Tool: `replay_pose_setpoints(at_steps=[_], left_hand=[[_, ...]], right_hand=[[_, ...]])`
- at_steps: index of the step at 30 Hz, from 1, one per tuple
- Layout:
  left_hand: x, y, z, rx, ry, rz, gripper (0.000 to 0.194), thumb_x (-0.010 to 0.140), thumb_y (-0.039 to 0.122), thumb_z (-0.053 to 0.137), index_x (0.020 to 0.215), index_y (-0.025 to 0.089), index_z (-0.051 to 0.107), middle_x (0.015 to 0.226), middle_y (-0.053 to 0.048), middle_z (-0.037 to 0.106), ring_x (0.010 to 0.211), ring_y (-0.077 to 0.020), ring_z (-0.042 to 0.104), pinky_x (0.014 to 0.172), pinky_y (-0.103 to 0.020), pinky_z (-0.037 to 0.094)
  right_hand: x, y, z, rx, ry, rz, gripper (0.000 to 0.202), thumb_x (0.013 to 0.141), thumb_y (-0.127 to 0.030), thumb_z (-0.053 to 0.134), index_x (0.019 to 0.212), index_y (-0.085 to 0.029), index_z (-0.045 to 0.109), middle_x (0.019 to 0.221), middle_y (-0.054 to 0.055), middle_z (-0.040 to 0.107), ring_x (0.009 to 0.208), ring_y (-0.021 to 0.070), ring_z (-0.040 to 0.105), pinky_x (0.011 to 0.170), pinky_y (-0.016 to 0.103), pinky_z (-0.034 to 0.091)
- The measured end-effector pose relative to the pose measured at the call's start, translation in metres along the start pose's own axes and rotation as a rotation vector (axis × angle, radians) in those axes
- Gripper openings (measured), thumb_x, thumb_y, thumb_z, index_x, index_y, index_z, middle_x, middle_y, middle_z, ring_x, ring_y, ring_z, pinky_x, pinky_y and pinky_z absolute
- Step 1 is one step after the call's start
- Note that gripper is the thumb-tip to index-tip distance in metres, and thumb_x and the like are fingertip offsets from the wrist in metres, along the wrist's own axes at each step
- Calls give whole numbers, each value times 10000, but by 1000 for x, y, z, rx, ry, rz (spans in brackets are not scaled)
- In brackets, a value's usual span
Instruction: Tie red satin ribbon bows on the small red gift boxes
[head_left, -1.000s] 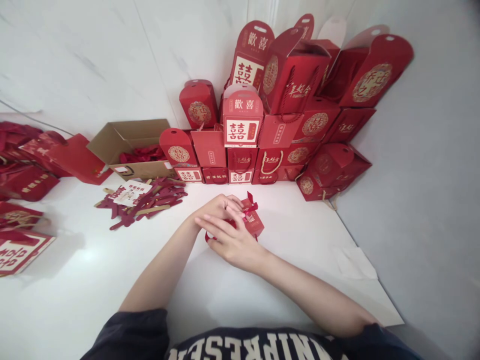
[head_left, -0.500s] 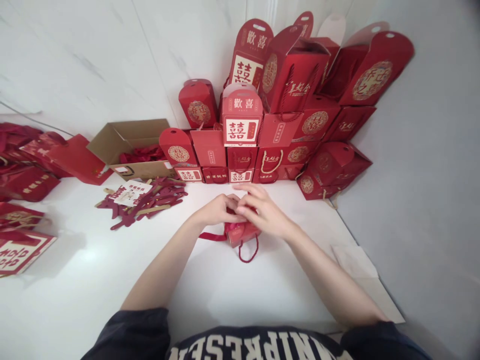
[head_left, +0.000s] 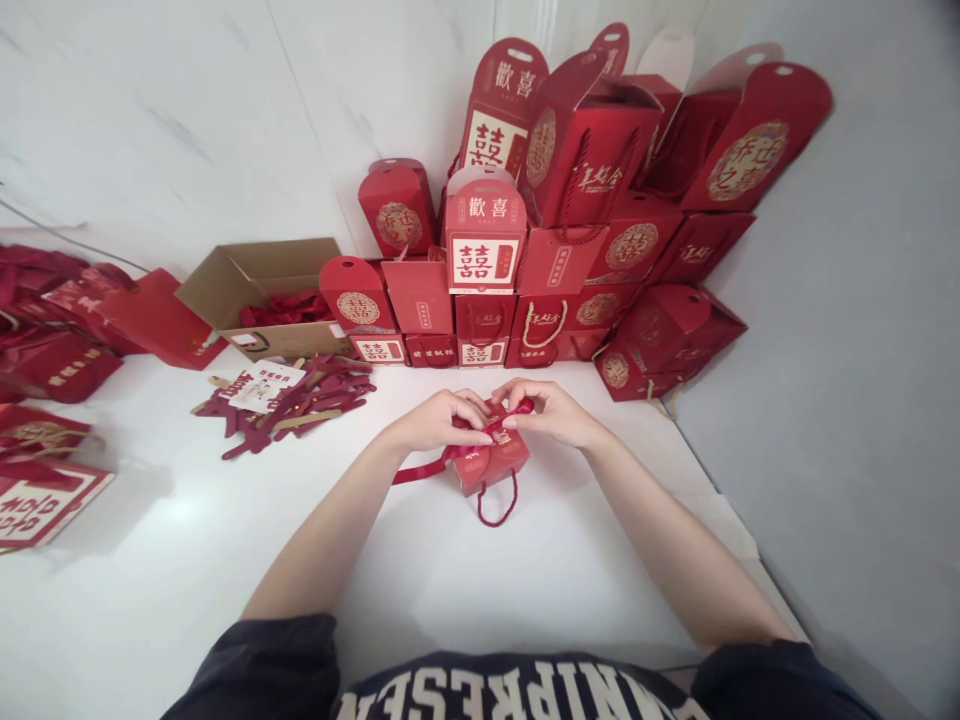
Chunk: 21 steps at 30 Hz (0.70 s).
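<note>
A small red gift box (head_left: 480, 470) lies on the white table in front of me, with a dark red cord handle (head_left: 498, 508) looping off its near side. Across its top runs a red ribbon (head_left: 421, 470), one tail trailing to the left onto the table. My left hand (head_left: 446, 420) pinches the ribbon over the box, thumb and fingers closed. On the other side my right hand (head_left: 551, 412) is closed on the ribbon too, and a bit of it sticks up between thumb and fingers. Part of the box top is hidden by my fingers.
Stacked red gift boxes (head_left: 484, 240) stand against the wall behind. An open cardboard box (head_left: 262, 270) with red pieces inside sits at back left, before it a pile of dark red strips (head_left: 300, 400) with a white card (head_left: 266, 385). More red boxes (head_left: 82, 370) lie far left.
My hands have moved apart, the right one shifting to the right. The ribbon now stretches between them, and more of the box top shows.
</note>
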<state>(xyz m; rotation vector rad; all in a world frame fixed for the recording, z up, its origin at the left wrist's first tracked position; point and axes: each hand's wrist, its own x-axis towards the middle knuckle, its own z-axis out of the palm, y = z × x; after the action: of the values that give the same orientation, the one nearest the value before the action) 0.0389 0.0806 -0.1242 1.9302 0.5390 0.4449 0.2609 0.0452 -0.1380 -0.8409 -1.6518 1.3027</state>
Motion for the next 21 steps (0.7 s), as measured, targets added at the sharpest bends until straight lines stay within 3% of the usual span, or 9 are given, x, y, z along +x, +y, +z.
replay_pose_setpoints(at_steps=[3,7,11,15,21], left_hand=[[-1,-4,0,-4,6,3,162,739,333,735,787,180,760,926,-89,677,938,-179,604,922,-324,470],[0,-10,-1,2,4,18,167,758,329,720,846,195,768,924,-88,678,964,-180,595,929,-335,472],[1,-15,-4,-25,-18,37,167,765,314,717,882,208,772,888,-94,723,1026,-196,576,945,-352,471],[2,-16,-5,-42,-38,49,158,772,282,713,905,218,770,903,-93,747,1076,-199,563,965,-351,468],[1,-15,-4,-62,-28,37,133,765,262,719,875,212,773,921,-93,750,1082,-199,567,972,-355,471]], right_hand=[[-5,-3,2,-59,98,1,219,721,-353,751,750,-177,624,831,31,672,842,178,635,836,354,481],[-18,-15,7,-214,175,-99,165,770,-315,720,760,-177,629,816,37,689,777,163,638,764,327,507],[-38,-28,13,-517,28,-367,50,854,-201,630,804,-195,628,916,59,724,861,172,659,787,336,527],[-51,-38,22,-993,-119,-556,147,920,-114,493,932,-172,628,1020,80,718,955,202,649,823,361,522],[-51,-49,42,-1366,-204,-557,224,941,-102,417,831,-148,606,948,104,694,865,213,633,771,353,520]])
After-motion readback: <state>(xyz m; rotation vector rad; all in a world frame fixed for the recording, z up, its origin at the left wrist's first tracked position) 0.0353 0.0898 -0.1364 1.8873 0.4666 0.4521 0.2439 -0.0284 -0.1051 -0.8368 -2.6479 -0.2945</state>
